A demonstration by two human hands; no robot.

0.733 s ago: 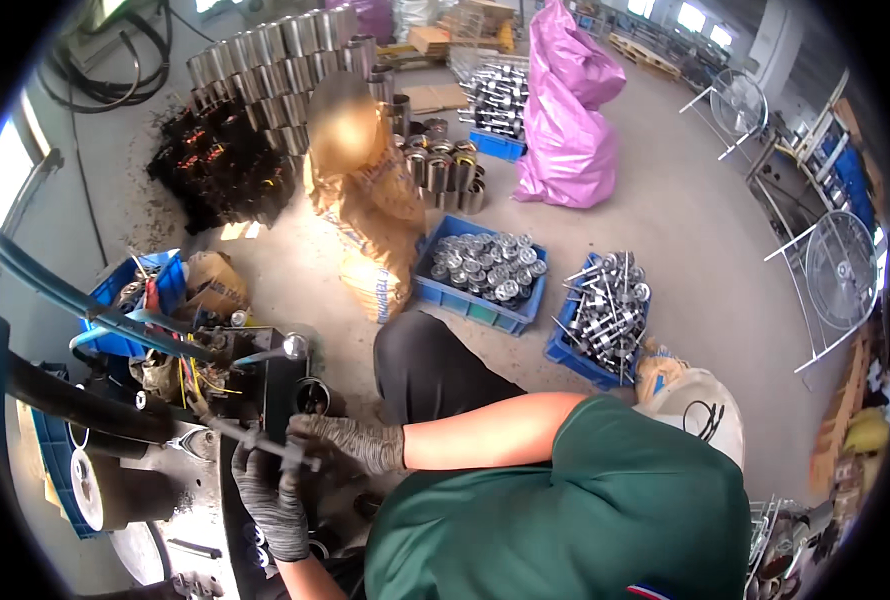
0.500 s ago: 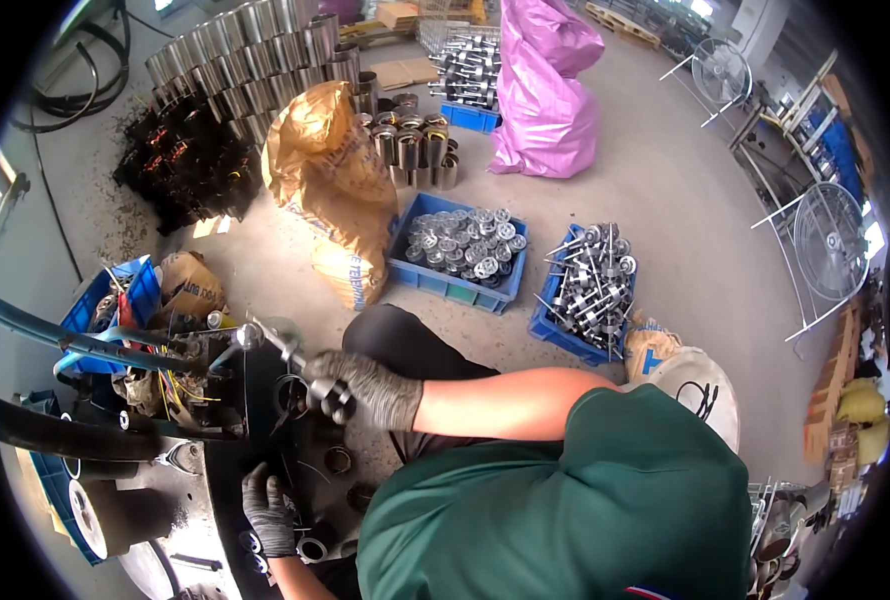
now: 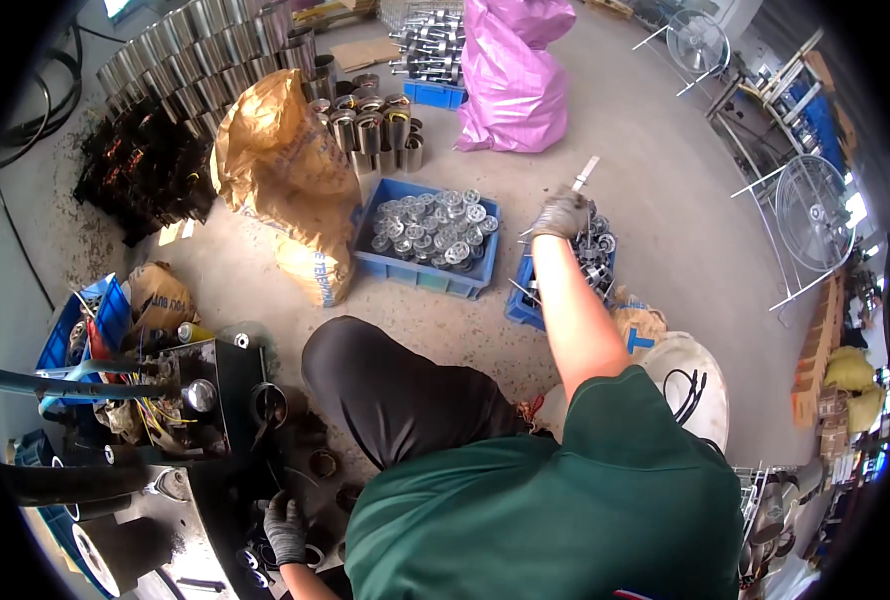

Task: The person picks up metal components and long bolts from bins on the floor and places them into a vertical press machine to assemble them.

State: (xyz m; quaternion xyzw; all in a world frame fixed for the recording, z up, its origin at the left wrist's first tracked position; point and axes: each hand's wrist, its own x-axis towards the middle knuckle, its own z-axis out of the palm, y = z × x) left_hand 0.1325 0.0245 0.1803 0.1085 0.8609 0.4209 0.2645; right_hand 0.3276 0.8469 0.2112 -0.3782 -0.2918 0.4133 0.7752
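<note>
A metal shaft [image 3: 587, 173] is carried in the right hand [image 3: 563, 214]; its free end stands clear beyond the glove toward the far side. The right grip is closed, the fingers wrapped about the piece, the lower part of which is hidden. The hand is found above the far edge of a blue bin [image 3: 526, 313], in which similar shaft parts [image 3: 597, 265] lie heaped. The piece is presumably held by its thicker portion for a secure hold, the slender end being left free.

The left hand [image 3: 285, 530] is noted low, just beside the right edge of the metal counter [image 3: 203, 525]; its fingers are lightly bent. Whether anything is held there cannot be told. Small metal rings [image 3: 255, 578] are seen beside it.

A second blue bin [image 3: 420, 277], filled with metal discs [image 3: 425, 228], is placed left of the first; sorting by kind, within arm's reach, is inferred.

The straight path between counter and bins is crossed by the bent knee [image 3: 365, 385]. The right edge of the shaft bin is partly covered by the forearm [image 3: 572, 310]. A paper sack [image 3: 640, 322] and a white round lid [image 3: 710, 385] crowd its near right corner.
</note>
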